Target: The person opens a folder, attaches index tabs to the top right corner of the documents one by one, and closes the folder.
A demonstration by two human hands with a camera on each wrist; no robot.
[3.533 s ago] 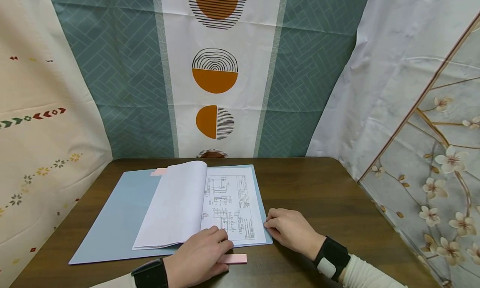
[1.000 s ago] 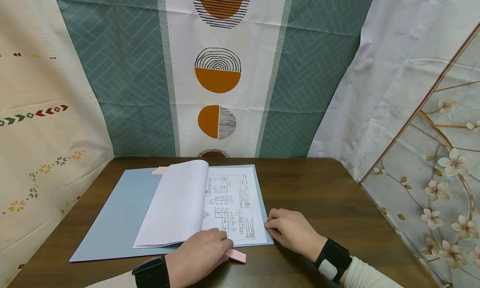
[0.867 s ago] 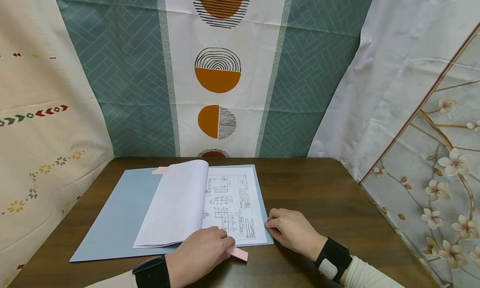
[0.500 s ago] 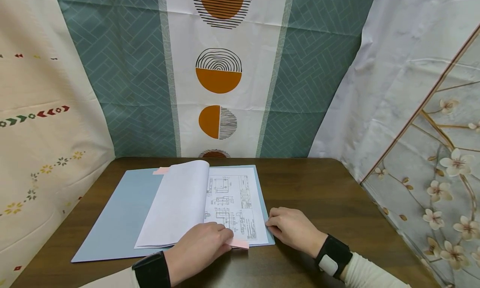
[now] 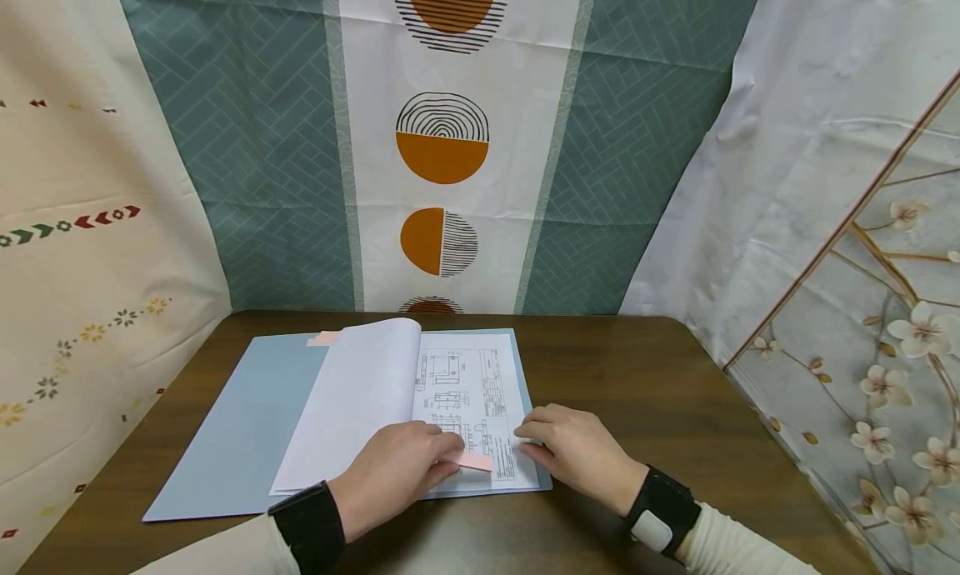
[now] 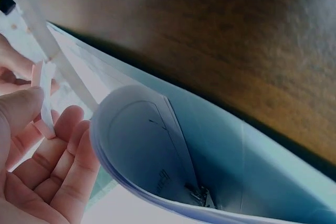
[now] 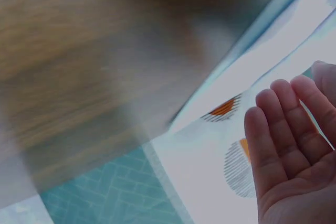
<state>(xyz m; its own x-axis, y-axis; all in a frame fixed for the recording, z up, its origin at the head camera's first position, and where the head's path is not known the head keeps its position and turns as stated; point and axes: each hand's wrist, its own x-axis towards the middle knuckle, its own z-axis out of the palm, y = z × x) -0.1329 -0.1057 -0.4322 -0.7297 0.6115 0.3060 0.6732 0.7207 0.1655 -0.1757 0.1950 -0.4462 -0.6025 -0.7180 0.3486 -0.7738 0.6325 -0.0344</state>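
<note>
My left hand (image 5: 393,475) pinches a narrow pad of pink sticky notes (image 5: 472,461) between thumb and fingers, over the lower part of a page with technical drawings (image 5: 472,375). In the left wrist view the pad (image 6: 46,95) shows its white side edge. My right hand (image 5: 573,454) is at the right edge of that page, fingers loosely bent and holding nothing; the right wrist view shows its fingers extended. The page belongs to a sheaf in an opened light blue folder (image 5: 225,442), its upper sheets (image 5: 352,400) curled over to the left.
A pink sticky tab (image 5: 324,339) shows at the top left of the turned sheets. A metal fastener (image 6: 202,196) holds the papers inside the fold. The folder lies on a dark wooden table (image 5: 615,375), with patterned cloths (image 5: 630,125) hanging behind and at both sides.
My left hand has lifted the pink pad from the table in front of the folder up over the drawing page. My right hand has shifted slightly left, onto the page's edge.
</note>
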